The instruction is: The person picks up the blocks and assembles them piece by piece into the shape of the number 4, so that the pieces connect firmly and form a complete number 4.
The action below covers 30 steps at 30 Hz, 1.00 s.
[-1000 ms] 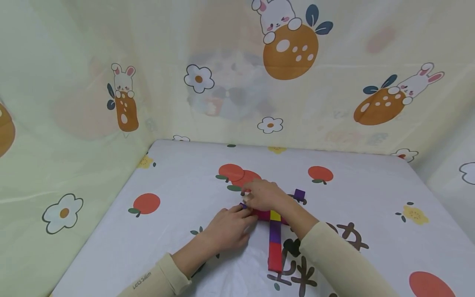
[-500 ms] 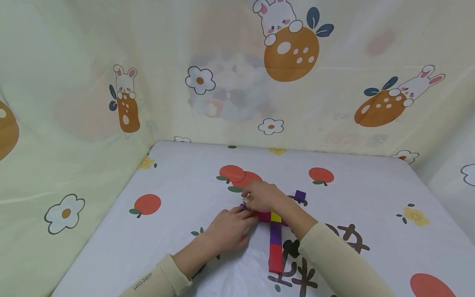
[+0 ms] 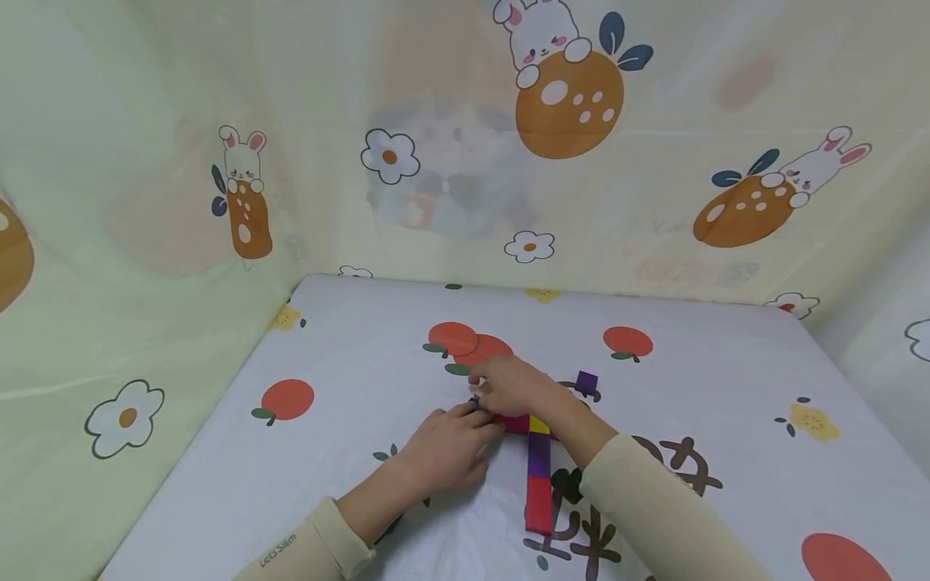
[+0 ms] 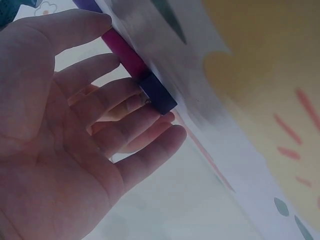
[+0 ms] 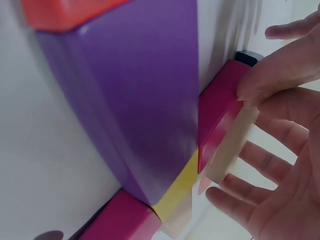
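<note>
In the head view my left hand (image 3: 446,448) rests with fairly straight fingers against a magenta block (image 3: 513,424) and the small dark blue cube (image 4: 159,95) at its end. My right hand (image 3: 514,387) is just beyond it, over the same end. Thumb and forefinger pinch a bare wooden block (image 5: 232,147) beside the magenta block, as the right wrist view shows. A yellow block (image 3: 538,424), a purple block (image 3: 539,454) and a red block (image 3: 538,504) run in a line toward me. Another magenta block (image 5: 120,220) lies on the far side of the yellow one.
A loose purple cube (image 3: 587,382) sits to the right of my right hand. A second wooden block (image 5: 180,217) touches the yellow one. The white printed cloth (image 3: 349,347) covers the table, and printed curtains (image 3: 443,210) stand behind and at the sides.
My right hand and forearm have shifted very slightly to the left. The left hand and the row of blocks look the same.
</note>
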{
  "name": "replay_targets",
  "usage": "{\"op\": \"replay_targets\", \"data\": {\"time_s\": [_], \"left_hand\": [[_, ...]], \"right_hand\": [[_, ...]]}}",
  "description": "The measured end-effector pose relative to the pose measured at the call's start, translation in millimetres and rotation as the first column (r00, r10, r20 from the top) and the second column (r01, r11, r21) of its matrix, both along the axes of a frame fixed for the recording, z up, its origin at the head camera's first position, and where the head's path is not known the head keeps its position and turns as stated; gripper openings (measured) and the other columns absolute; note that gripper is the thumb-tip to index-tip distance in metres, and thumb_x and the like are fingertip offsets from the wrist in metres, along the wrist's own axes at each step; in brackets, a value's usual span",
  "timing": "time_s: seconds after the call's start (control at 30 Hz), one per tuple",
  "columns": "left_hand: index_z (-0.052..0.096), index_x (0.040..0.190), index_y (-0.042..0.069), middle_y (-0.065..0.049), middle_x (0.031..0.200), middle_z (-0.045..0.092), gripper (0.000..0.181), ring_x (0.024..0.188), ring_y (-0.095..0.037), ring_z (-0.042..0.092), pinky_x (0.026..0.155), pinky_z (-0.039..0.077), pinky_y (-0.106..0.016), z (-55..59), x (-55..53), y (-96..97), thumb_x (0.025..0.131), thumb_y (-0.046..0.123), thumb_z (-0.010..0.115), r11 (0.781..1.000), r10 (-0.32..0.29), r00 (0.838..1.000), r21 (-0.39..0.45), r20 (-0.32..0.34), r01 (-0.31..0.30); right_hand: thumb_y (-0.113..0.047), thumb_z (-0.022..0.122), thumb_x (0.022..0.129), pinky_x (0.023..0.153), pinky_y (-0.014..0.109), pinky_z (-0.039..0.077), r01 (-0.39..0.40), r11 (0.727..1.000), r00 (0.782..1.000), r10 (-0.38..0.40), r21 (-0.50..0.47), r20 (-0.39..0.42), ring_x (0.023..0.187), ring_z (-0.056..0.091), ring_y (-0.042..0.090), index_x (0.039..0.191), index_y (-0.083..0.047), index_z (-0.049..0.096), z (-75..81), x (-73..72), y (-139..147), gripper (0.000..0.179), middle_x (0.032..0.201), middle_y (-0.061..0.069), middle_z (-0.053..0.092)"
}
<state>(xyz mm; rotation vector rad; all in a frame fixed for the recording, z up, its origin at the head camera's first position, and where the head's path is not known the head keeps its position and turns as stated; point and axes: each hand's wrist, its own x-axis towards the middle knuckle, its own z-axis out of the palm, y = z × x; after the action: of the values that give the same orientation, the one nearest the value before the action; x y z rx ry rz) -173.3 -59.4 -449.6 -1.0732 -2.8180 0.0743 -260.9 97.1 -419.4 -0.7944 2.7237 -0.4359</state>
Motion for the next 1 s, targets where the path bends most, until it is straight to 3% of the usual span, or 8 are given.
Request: {"op": "replay_targets", "data": {"time_s": [0.3,1.0], "left_hand": [[0.069,0.133,0.025,0.005,0.135,0.067,0.040,0.129,-0.020,0.061,0.088,0.061,-0.038,-0.4,-1.4,-1.3,0.094,0.033,0.071,1.000,-0.003,1.000,0.012,0.001,0.003],[0.068,0.135,0.025,0.005,0.133,0.068,0.041,0.130,-0.020,0.060,0.090,0.060,-0.039,-1.0,-2.1,-1.0,0.095,0.034,0.070,1.000,0.006,1.000,0.004,0.017,-0.006]], "right_hand": [[-0.009,0.057,0.101,0.116,0.052,0.043,0.010,1.000,1.000,-0.010,0.001,0.020,0.133,0.058,0.031,0.128,-0.007,0.070,-2.5,-2.0,1.2,0.030,0.136,0.011,0.067],[-0.011,0.057,0.101,0.113,0.054,0.046,0.056,0.998,0.998,-0.057,0.027,0.016,0.127,0.057,0.030,0.130,-0.011,0.070,-1.9,1.5,-0.6,0.032,0.134,0.012,0.064]]}}
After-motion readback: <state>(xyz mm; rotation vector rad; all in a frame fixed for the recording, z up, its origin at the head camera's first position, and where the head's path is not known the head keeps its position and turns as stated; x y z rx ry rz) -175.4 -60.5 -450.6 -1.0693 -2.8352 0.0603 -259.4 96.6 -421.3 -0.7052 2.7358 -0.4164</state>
